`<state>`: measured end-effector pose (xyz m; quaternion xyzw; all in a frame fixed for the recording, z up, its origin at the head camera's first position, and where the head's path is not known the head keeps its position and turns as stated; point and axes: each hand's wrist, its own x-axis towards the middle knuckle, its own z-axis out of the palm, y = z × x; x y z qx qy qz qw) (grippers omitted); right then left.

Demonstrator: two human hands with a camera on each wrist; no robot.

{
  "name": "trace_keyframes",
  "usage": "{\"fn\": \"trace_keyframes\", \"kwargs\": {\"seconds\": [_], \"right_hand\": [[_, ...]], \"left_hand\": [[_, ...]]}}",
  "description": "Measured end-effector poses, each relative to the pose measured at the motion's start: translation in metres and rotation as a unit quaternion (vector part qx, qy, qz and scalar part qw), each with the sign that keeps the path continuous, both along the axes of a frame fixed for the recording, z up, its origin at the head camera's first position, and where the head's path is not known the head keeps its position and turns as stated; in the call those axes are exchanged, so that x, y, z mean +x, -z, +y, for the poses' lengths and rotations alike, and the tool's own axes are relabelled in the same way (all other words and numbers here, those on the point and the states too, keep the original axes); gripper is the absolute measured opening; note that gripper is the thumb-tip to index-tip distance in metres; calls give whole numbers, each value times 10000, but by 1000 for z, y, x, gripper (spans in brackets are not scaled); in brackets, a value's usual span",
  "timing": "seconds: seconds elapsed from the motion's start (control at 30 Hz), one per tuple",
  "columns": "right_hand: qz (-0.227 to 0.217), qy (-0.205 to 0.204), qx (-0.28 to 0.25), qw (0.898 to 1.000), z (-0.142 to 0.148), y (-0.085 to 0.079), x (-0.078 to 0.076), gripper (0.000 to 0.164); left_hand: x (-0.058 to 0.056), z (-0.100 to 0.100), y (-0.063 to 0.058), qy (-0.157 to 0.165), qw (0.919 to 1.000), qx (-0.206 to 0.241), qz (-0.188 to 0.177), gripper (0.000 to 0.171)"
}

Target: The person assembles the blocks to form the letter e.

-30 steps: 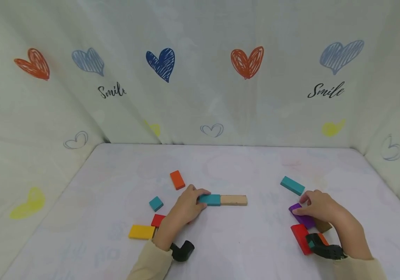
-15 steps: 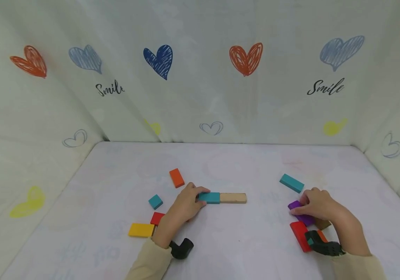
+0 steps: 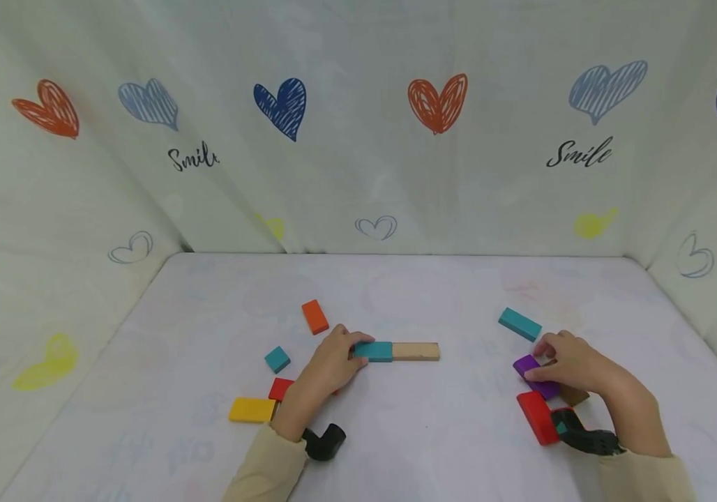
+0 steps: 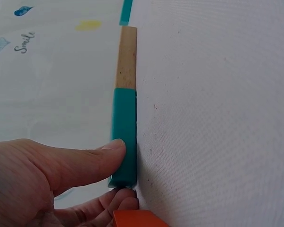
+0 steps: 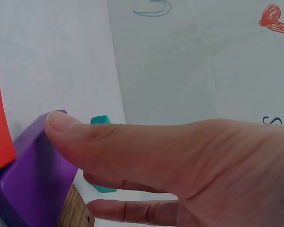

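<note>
My left hand (image 3: 333,362) pinches the left end of a teal block (image 3: 379,351), thumb on one side and fingertips at its end. That block lies end to end with a plain wooden block (image 3: 416,351), touching it in one straight row. Over at the right, my right hand (image 3: 575,362) has its thumb on a purple block (image 5: 42,175) and bent fingers on the far side. A brown wooden block (image 5: 77,210) lies against the purple one, partly hidden by the hand. A red block (image 3: 537,417) touches the purple block's near end.
Another teal block (image 3: 519,324) lies behind the right hand. Left of the row are an orange block (image 3: 315,317), a small teal block (image 3: 277,360), a yellow block (image 3: 252,410) and a partly hidden red block (image 3: 280,389). A printed curtain (image 3: 358,139) backs the white table (image 3: 434,446).
The head view has shifted slightly. My left hand and the row hold their place. The right index finger has risen a little from the purple block, and brown wood now shows beneath it.
</note>
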<state>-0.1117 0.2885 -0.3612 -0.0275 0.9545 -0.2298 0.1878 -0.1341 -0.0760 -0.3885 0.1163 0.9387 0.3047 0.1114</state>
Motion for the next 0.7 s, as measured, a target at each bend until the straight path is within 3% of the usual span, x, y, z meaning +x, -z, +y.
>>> {"fn": "trace_keyframes", "kwargs": {"seconds": [0.17, 0.33, 0.53, 0.7], "right_hand": [[163, 22, -299, 9994, 9, 1, 9, 52], [217, -3, -400, 9990, 15, 8, 29, 46], [230, -28, -227, 9995, 25, 17, 57, 44], [170, -125, -40, 9998, 25, 23, 69, 47]], "left_hand": [[1, -1, 1, 10, 10000, 28, 27, 33], [0, 0, 0, -37, 10000, 37, 2, 34], [-1, 1, 1, -45, 10000, 69, -9, 34], [0, 0, 0, -66, 10000, 66, -27, 34]]}}
